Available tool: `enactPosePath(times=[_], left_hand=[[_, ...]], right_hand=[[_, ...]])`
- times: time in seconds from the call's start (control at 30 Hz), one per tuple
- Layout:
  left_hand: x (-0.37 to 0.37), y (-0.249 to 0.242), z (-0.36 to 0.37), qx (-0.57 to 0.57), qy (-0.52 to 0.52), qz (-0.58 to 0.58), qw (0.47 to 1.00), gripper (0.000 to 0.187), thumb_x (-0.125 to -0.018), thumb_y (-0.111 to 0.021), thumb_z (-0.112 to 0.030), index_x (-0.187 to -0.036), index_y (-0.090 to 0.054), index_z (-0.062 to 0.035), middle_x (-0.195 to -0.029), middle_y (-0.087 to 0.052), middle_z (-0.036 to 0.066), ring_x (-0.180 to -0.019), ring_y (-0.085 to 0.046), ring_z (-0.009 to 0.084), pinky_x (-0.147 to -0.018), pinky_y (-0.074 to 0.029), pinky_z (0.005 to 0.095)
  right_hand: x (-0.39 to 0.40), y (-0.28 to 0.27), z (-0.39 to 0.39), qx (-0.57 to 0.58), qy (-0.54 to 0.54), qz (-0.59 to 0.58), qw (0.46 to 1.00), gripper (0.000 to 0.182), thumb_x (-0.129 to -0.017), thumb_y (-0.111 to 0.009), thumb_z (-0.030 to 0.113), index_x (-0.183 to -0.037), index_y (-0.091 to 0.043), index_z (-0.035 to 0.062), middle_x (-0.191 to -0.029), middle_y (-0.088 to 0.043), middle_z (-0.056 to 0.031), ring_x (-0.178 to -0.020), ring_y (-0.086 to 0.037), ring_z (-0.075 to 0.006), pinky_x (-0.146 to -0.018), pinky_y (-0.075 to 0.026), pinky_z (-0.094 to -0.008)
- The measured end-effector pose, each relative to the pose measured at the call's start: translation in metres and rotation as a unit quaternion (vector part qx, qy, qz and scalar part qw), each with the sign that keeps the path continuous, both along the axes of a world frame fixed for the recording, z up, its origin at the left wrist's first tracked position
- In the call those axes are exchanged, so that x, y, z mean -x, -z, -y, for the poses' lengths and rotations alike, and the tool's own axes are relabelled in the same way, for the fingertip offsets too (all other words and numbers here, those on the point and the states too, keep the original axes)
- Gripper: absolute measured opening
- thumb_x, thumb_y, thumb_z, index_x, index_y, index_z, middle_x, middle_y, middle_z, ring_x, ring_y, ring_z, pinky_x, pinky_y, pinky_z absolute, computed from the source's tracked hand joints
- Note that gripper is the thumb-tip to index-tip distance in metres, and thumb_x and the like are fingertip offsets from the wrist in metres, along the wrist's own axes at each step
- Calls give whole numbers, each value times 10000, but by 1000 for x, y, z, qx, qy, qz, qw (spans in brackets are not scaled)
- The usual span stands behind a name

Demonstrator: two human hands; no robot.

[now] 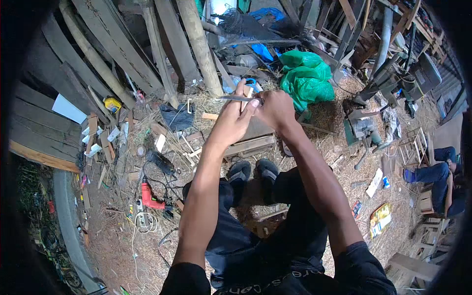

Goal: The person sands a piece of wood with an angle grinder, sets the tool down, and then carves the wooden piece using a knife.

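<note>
My left hand (233, 118) is closed on a small pale piece of wood (248, 94), which sticks up between its fingers. Wrapped round the dark handle of a knife (233, 99) is my right hand (276, 109). The knife's blade points left and lies across the wood and the fingers of my left hand. Both hands are close together, and my left thumb is near the knife's handle. Below them is a low wooden block or bench (250, 146), partly hidden by the hands.
A red drill (152, 196) and a power strip (142, 219) lie at the lower left. Green plastic (306, 78) and a machine (364, 128) stand right of my hands. Planks lean at the back left. Another person (437, 177) sits at the far right.
</note>
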State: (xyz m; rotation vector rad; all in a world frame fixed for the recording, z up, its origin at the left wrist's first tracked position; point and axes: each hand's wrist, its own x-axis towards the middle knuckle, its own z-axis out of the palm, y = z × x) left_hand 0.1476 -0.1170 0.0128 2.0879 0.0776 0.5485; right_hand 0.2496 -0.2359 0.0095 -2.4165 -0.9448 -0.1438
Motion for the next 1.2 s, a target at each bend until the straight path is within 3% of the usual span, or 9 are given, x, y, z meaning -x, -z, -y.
enactPosePath(times=[0.1, 0.23, 0.53, 0.73, 0.9, 1.0, 1.07, 1.13, 1.2], left_hand=[[0, -10, 3, 164, 40, -24, 985, 475, -955, -594, -156, -1355, -388, -3, -1170, -556, 134, -1095, -539, 158, -912, -448, 300], [1, -15, 7, 152, 31, -2, 988, 384, -921, -642, -122, -1234, -439, -37, -1039, -550, 44, -974, -539, 95, -822, -472, 271], [-4, -16, 17, 126, 31, -6, 992, 475, -850, -582, 48, -1274, -384, -39, -1098, -559, 71, -1016, -563, 135, -881, -464, 291], [-4, -7, 22, 244, 59, 25, 968, 490, -821, -525, 89, -1276, -391, -32, -1079, -563, 62, -1013, -571, 135, -842, -474, 285], [-3, -12, 20, 299, 53, -51, 951, 504, -798, -490, 114, -1272, -363, -1, -1129, -500, 83, -1088, -532, 151, -939, -431, 300], [-1, -9, 18, 277, 11, -71, 958, 516, -817, -501, 68, -1310, -376, -20, -1054, -541, 50, -826, -513, 94, -641, -386, 249], [-1, -10, 19, 273, -6, -77, 959, 516, -819, -510, 61, -1311, -378, -20, -1064, -550, 55, -831, -514, 99, -640, -386, 249], [2, -15, 22, 286, -8, -90, 954, 509, -801, -520, 96, -1279, -370, 5, -1165, -528, 100, -1106, -537, 167, -942, -430, 303], [1, -10, 22, 289, -11, -93, 953, 518, -802, -544, 80, -1283, -369, 1, -1151, -542, 96, -1088, -544, 158, -934, -432, 303]], right_hand=[[-1, 0, 2, -27, -1, -2, 1000, 288, -707, -643, 346, -824, -736, 100, -701, -666, -195, -659, -663, -385, -646, -545, -477], [-3, 0, 5, -40, -23, 11, 999, 301, -705, -644, 375, -827, -736, 116, -702, -667, -183, -654, -660, -378, -630, -540, -472], [-6, 3, 3, -46, 31, -1, 998, 217, -745, -662, 305, -813, -727, 109, -707, -656, -210, -669, -660, -391, -636, -533, -481], [-5, 3, 3, -57, 62, -22, 996, 227, -783, -647, 298, -806, -721, 84, -718, -655, -233, -685, -662, -404, -651, -530, -491], [-5, 8, 0, -56, 68, -21, 996, 222, -758, -646, 262, -786, -716, 53, -713, -646, -254, -690, -657, -418, -653, -531, -492], [-6, 18, -4, -72, 86, -24, 993, 178, -696, -656, 209, -757, -709, 50, -697, -634, -255, -677, -641, -432, -647, -528, -491], [-8, 21, -5, -69, 84, -18, 994, 180, -697, -652, 206, -757, -708, 46, -704, -637, -257, -684, -643, -434, -652, -529, -495], [-8, 23, -4, -61, 91, -32, 993, 186, -702, -647, 213, -748, -703, 42, -707, -638, -258, -689, -642, -437, -653, -529, -496], [-11, 22, -2, -46, 81, -37, 995, 199, -704, -645, 227, -745, -702, 41, -712, -639, -258, -694, -642, -438, -656, -530, -496]])
